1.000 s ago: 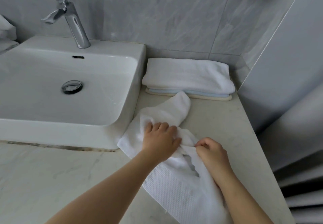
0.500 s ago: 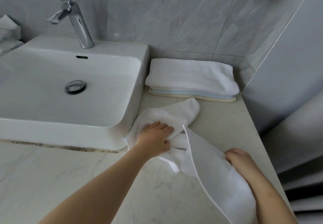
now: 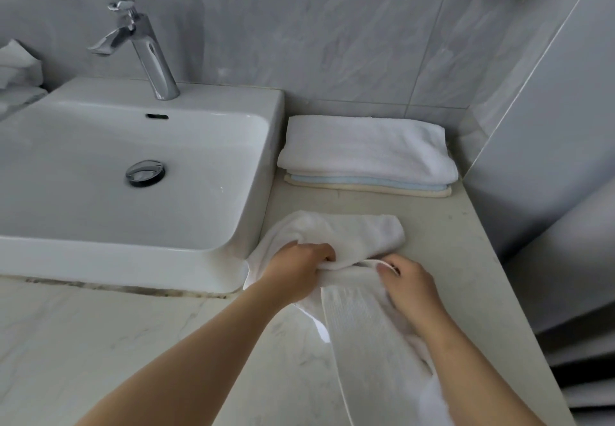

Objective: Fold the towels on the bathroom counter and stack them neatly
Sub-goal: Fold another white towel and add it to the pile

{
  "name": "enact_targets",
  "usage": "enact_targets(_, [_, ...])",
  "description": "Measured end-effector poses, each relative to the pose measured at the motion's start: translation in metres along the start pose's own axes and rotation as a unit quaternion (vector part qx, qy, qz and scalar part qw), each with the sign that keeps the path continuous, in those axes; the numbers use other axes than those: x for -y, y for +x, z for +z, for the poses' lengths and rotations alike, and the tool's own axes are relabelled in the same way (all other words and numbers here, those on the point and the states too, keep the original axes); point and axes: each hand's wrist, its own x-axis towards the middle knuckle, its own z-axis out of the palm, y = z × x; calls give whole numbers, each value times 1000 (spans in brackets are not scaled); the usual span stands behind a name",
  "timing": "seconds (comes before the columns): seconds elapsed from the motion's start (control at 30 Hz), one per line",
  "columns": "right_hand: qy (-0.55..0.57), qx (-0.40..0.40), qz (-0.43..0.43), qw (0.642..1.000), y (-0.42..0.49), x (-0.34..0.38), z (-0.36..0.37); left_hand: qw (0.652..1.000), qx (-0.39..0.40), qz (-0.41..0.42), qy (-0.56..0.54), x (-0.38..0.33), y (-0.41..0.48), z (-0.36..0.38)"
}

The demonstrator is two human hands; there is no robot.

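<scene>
Head view.

- Sink point(image 3: 133, 259): white basin, taken as the landmark. Tap point(image 3: 146, 49) at its back.
- Counter point(image 3: 449, 242): pale stone, running right of the sink.
- Stack point(image 3: 366, 149): folded towels right of the sink's back half, against the wall. White on top, pale blue and cream edges showing beneath.
- Towel point(image 3: 349, 239): white, loose and not yet folded, lying just right of the sink's front corner. Its far end is bunched on the counter. The rest trails as a long strip toward the person and out of frame. Long axis roughly front to back, parallel to the sink's right side.
- Left hand point(image 3: 296, 269): closer to the sink, fingers curled into the bunched cloth, gripping it.
- Right hand point(image 3: 409, 284): farther from the sink, pinching the strip's edge beside the left hand.

Both hands hold the towel mid-length, close together. The stack lies beyond them, so the finished fold would likely travel straight back along the sink's side.
</scene>
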Motion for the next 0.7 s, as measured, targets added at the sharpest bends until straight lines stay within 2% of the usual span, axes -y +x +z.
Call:
enact_targets(0.13, [67,-117,63,989,2,-11,-11,998,-49,-12,-38,-1,-1,-5])
enact_targets(0.2, [112,-176,101,973,3,-19,-19,997,-68,1,20,-1,3,-6])
enact_targets(0.3, [191,-261,158,933,-1,-26,-24,993,-101,4,54,-4,8,-5])
enact_targets(0.4, [272,-329,206,881,-7,-26,-27,972,-229,-35,-38,-13,4,-4])
enact_targets(0.43, [261,-326,212,883,-8,-26,-27,960,-263,-70,-71,-15,3,-4])
enact_targets(0.5, [94,-294,187,933,-8,-31,-27,953,-259,-117,-102,-15,2,-3])
enact_targets(0.57, [-95,-256,96,957,-5,-36,-20,975,-174,-116,-71,-13,3,5])
enact_targets(0.63, [-163,-226,-33,960,-2,-34,-12,990,-83,-109,-40,-15,3,12])
enact_targets(0.7, [-212,-151,-85,962,-3,-28,-7,994,-25,-108,-12,-17,3,16])
